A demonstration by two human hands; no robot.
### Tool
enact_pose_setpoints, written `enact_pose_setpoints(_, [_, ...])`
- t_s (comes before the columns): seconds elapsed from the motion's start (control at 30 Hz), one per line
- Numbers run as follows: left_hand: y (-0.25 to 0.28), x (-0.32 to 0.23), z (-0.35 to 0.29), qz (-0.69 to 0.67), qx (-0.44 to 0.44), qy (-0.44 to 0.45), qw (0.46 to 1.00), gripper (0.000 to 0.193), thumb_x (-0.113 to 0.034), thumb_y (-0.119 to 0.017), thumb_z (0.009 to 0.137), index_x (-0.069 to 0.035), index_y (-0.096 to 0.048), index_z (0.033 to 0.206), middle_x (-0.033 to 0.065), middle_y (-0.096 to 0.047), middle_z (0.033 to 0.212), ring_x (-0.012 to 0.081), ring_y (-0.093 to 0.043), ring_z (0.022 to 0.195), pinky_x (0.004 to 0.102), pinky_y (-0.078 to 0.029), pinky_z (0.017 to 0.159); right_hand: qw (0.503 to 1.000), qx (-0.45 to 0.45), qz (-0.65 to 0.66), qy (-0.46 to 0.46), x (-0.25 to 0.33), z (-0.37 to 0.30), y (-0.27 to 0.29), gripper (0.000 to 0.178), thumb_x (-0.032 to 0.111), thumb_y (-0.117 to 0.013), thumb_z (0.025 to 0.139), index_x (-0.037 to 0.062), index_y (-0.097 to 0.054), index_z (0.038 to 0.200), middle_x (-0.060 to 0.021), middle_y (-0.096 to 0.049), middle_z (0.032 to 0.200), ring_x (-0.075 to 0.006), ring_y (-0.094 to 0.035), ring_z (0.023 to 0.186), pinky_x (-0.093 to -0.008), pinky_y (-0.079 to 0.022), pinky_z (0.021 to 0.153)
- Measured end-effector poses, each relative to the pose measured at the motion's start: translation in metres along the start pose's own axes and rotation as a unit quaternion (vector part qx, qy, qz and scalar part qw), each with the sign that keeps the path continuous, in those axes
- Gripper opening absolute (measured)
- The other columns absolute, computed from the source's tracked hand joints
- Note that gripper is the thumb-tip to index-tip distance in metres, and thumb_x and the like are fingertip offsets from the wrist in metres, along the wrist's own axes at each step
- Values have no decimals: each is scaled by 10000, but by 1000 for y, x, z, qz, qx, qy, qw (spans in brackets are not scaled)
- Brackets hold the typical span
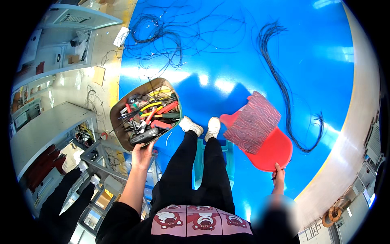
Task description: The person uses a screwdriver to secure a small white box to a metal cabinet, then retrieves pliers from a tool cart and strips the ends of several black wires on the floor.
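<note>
My left hand (pixel 142 155) is closed on the near rim of a brown-and-green plastic bin (pixel 117 122), which tilts slightly and hangs left of my legs. Inside the bin lies a jumble of hand tools: red-handled pliers (pixel 161 124), yellow-handled tools (pixel 151 106), a dark grey device (pixel 144 135) and black cable pieces. On my other side, my right hand (pixel 278 173) grips the near edge of a red plastic chair (pixel 271 152). A wavy-patterned grey-and-red cloth (pixel 255 122) covers part of the chair. My right thumb and fingers are only partly visible.
A teal stool (pixel 228 158) stands on the blue floor (pixel 227 61) by my legs. Ahead lie a tangle of thin black wires (pixel 158 34) and, at right, a long wire bundle (pixel 280 79). Metal cabinets (pixel 53 126) and another person's legs (pixel 61 195) are at left.
</note>
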State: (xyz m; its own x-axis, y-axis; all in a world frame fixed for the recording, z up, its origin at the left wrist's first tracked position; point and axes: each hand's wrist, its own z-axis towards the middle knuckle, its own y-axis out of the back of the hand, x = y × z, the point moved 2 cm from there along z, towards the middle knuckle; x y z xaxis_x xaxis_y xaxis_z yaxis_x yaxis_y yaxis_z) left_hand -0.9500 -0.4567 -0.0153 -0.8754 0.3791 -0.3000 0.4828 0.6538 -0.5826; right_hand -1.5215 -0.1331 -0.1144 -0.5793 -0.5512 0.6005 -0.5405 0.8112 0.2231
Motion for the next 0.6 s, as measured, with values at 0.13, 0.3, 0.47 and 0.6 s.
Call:
enact_pose_setpoints(0.13, [-3,-9,-1,-6,-6,43,999,519,38,-436,840,170,-292,1320,357,-369,1346,513,-371,1272,445,-487,1014,998,-34,23,-56,-34,-26,3,294,254,-745,820,126,-502,926,27,-497,604,-76,-417,421,-204,-326,369])
enact_pose_setpoints(0.3, [17,-15,19,-36,2,81,996,509,54,-424,808,168,-310,1290,329,-414,1323,517,-426,1225,501,-439,1051,982,-134,34,-128,-104,-36,47,205,237,-651,889,81,-529,944,-49,-608,672,-76,-408,416,-205,-309,350])
enact_pose_setpoints(0.47, [23,-25,26,-30,7,100,995,513,44,-424,806,167,-315,1293,322,-425,1322,495,-452,1216,494,-457,1036,977,-205,-8,-56,-116,-90,37,136,178,-546,932,65,-533,1006,-117,-678,766,-79,-416,390,-196,-301,330])
enact_pose_setpoints(0.6, [28,-22,42,-22,44,70,996,466,21,-453,823,148,-375,1264,305,-456,1304,438,-472,1222,500,-425,1060,980,-138,-115,82,-96,-109,-12,113,156,-502,955,59,-522,1008,-111,-662,735,-91,-499,412,-202,-278,316])
